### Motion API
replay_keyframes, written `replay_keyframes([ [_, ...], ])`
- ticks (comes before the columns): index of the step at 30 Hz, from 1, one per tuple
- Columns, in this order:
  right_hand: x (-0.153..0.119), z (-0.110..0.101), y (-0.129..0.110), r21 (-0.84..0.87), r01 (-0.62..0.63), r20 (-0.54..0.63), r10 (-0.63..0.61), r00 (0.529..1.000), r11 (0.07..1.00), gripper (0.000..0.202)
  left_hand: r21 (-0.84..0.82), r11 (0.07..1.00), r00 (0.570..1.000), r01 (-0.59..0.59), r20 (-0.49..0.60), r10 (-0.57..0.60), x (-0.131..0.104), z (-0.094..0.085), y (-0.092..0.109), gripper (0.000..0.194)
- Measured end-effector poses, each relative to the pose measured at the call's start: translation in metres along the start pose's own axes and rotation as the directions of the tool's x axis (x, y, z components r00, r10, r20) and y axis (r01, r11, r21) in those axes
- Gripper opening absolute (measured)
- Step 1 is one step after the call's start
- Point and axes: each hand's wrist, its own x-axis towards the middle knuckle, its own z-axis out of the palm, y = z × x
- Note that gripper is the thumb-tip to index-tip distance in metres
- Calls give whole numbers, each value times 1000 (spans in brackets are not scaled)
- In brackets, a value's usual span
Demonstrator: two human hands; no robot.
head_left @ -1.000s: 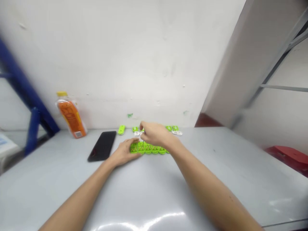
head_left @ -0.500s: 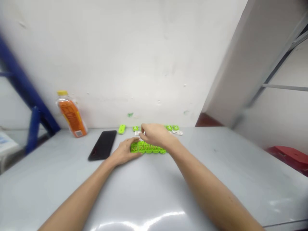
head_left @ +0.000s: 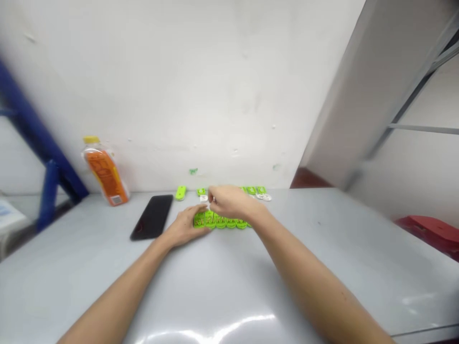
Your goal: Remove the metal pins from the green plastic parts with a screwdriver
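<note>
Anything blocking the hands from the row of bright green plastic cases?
Nothing visible. The left hand curls around the left end of the row of bright green plastic cases; the right hand appears just above. The black rectangular phone lies off left.

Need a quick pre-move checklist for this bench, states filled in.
1. Left hand on the row of green pieces: ok, thumb in front, fingers behind its left end.
2. Green pieces side by side: ok where visible.
3. Right hand grip: cannot tell, fingertips hide what's held.
4. All white pieces in sight: cannot tell, right hand blocks part of the back area.
5. Phone not under left hand: ok, lies to its left.
6. Bottle capped: ok.
</note>
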Motion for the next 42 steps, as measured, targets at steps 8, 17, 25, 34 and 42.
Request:
replay_keyframes([
  [8,7,8,0,-105,-72,-69,65,995,992,32,-30,1000,1000,-1,-2,1,0,0,-2,66],
  [17,1,2,-2,-83,-22,-55,18,998,996,26,-18,1000,1000,0,-14,-1,1,1,-1,64],
  [25,7,7,-3,-82,-90,-56,85,995,993,29,-28,999,1000,18,15,-18,-1,-1,2,68],
  [34,-3,0,-4,8,-73,-19,73,997,997,22,-13,1000,1000,1,19,0,0,-1,1,66],
  [42,4,4,-5,-88,-90,-91,82,993,992,32,-8,1000,1000,28,13,-28,0,0,-1,65],
])
